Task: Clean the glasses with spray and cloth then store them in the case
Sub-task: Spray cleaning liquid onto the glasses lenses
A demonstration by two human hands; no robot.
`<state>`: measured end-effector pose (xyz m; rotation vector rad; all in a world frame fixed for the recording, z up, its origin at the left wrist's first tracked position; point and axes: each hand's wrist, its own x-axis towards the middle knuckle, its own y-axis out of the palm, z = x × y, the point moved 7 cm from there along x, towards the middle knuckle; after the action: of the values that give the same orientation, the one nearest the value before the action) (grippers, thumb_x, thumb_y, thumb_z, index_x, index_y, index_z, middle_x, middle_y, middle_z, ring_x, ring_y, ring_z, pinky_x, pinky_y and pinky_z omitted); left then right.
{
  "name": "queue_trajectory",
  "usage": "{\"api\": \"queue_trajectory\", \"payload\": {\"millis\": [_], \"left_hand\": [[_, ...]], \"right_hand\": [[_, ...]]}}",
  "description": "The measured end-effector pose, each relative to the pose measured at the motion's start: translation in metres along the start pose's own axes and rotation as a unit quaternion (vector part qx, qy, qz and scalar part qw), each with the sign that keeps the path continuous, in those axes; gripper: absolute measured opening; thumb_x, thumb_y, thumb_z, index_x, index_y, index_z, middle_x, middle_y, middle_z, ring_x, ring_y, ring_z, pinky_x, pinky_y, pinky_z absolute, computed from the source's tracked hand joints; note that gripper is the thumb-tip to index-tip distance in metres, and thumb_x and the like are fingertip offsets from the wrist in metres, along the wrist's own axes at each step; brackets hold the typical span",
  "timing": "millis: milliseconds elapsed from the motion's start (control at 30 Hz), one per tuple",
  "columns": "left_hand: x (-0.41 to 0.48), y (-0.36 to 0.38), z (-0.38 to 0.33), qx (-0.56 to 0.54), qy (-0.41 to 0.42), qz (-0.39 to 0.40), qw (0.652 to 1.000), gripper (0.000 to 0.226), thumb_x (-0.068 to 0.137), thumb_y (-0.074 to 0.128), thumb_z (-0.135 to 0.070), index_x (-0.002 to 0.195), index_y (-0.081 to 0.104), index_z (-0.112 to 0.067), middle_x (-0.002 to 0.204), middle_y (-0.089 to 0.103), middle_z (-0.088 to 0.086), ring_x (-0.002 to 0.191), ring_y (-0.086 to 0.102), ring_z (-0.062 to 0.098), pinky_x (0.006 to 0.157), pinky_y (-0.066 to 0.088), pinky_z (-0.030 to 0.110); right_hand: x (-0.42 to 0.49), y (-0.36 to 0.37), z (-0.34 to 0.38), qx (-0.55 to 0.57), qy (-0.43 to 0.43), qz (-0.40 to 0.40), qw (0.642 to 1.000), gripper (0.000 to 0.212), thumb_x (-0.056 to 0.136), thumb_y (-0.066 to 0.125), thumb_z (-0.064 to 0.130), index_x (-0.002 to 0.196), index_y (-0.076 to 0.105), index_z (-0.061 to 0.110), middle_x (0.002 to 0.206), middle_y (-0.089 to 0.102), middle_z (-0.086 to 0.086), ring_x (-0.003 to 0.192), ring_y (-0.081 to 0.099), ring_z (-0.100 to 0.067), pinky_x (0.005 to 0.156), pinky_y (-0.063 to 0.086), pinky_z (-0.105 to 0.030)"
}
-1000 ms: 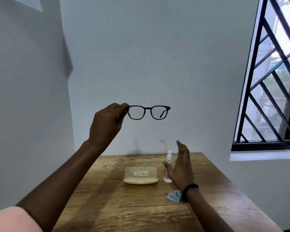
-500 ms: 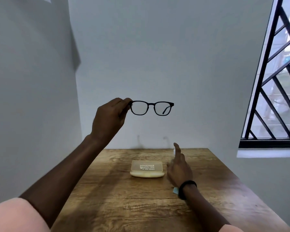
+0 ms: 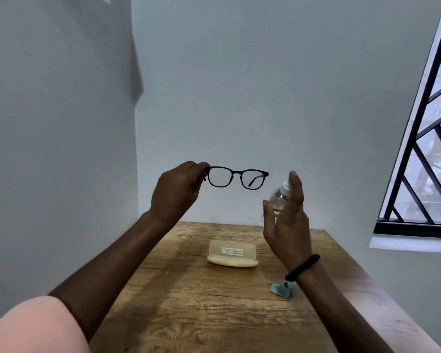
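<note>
Mid-frame, the left hand (image 3: 176, 192) pinches the glasses (image 3: 237, 172) by the corner at picture left, raised before the wall. The right hand (image 3: 288, 225), just right of them, wraps the bottle (image 3: 278, 197), forefinger on its top. The glasses look light, thin and fragile, so they seem best held by the frame, not the lenses; case (image 3: 231, 253) and cloth (image 3: 280, 289) lie on the table (image 3: 189, 301).

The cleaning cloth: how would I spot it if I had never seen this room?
Start at the wooden table against the white wall. Near its right side, partly hidden by the person's arm just below a black wristband, lies a small crumpled cloth. It is the only pale blue thing there; the cream case farther back is larger and boxy.
</note>
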<state>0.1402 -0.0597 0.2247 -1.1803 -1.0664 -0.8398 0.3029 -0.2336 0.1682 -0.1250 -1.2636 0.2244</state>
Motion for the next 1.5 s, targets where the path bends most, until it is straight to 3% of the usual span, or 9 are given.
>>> {"api": "queue_trajectory", "payload": {"millis": [133,233,333,400,500,633,767,1300,1500], "left_hand": [[-0.006,-0.005,0.003,0.005,-0.009,-0.004,1.0,0.024,0.1,0.054,-0.022,0.11,0.073,-0.013,0.081,0.07,-0.001,0.066,0.066,0.02,0.057,0.057,0.037],[-0.01,-0.014,0.004,0.009,-0.012,-0.007,1.0,0.023,0.1,0.055,-0.022,0.11,0.074,-0.013,0.081,0.071,-0.001,0.066,0.068,0.019,0.057,0.057,0.036],[-0.017,-0.024,0.006,0.005,-0.015,-0.004,1.0,0.026,0.101,0.053,-0.025,0.11,0.074,-0.013,0.083,0.072,-0.001,0.068,0.07,0.019,0.058,0.057,0.035],[-0.022,-0.029,0.005,0.01,-0.015,0.005,1.0,0.028,0.101,0.051,-0.028,0.109,0.074,-0.013,0.081,0.072,-0.001,0.067,0.069,0.02,0.057,0.056,0.035],[-0.029,-0.037,0.006,0.02,-0.013,0.016,1.0,0.028,0.1,0.052,-0.027,0.11,0.074,-0.013,0.083,0.073,0.0,0.069,0.07,0.02,0.057,0.057,0.036],[-0.036,-0.048,0.005,0.025,-0.013,0.023,0.999,0.025,0.1,0.055,-0.025,0.111,0.074,-0.012,0.084,0.074,0.0,0.069,0.071,0.02,0.057,0.058,0.037],[-0.034,-0.056,0.006,0.023,-0.014,0.02,0.999,0.029,0.101,0.051,-0.029,0.111,0.073,-0.014,0.085,0.074,0.0,0.07,0.071,0.02,0.058,0.058,0.038],[-0.031,-0.054,0.0,0.02,0.001,0.012,1.0,0.03,0.101,0.05,-0.029,0.112,0.073,-0.013,0.084,0.073,0.001,0.069,0.071,0.021,0.056,0.058,0.04],[-0.027,-0.048,0.007,0.02,-0.012,0.017,1.0,0.033,0.102,0.046,-0.031,0.111,0.073,-0.014,0.084,0.073,0.0,0.071,0.072,0.021,0.057,0.058,0.042]], "right_hand": [[0.011,-0.018,0.072,0.047,-0.086,-0.004,0.995,0.088,0.093,0.059,0.003,0.15,0.002,0.037,0.119,0.059,-0.019,0.098,0.067,-0.018,0.074,0.052,-0.021],[0.016,-0.019,0.096,0.046,-0.089,0.031,0.995,0.09,0.093,0.06,0.0,0.148,0.001,0.039,0.12,0.057,-0.017,0.092,0.066,-0.016,0.072,0.049,-0.018],[0.011,-0.013,0.11,0.041,-0.083,0.079,0.993,0.091,0.092,0.061,0.0,0.148,0.002,0.041,0.12,0.055,-0.013,0.068,0.063,-0.019,0.058,0.054,-0.029],[0.001,-0.005,0.119,0.026,-0.095,0.099,0.99,0.091,0.091,0.063,0.001,0.15,0.004,0.038,0.126,0.054,-0.015,0.063,0.062,-0.022,0.052,0.056,-0.033],[-0.017,0.008,0.128,-0.003,-0.103,0.111,0.988,0.082,0.094,0.064,0.012,0.151,0.009,0.032,0.124,0.056,-0.014,0.063,0.064,-0.024,0.051,0.058,-0.036],[-0.028,0.022,0.132,-0.024,-0.096,0.134,0.986,0.062,0.101,0.05,0.028,0.15,0.012,0.033,0.119,0.056,-0.009,0.059,0.064,-0.023,0.049,0.057,-0.038],[-0.03,0.023,0.134,-0.047,-0.104,0.144,0.983,0.05,0.102,0.043,0.031,0.147,0.023,0.027,0.114,0.057,-0.008,0.057,0.063,-0.018,0.046,0.056,-0.038],[-0.02,0.009,0.14,-0.075,-0.122,0.141,0.98,0.052,0.102,0.045,0.03,0.149,0.022,0.028,0.109,0.056,-0.007,0.056,0.06,-0.019,0.045,0.055,-0.039],[-0.023,-0.005,0.114,-0.083,-0.075,0.125,0.986,0.059,0.101,0.049,0.031,0.151,0.019,0.033,0.112,0.056,-0.005,0.058,0.064,-0.022,0.048,0.057,-0.04]]}}
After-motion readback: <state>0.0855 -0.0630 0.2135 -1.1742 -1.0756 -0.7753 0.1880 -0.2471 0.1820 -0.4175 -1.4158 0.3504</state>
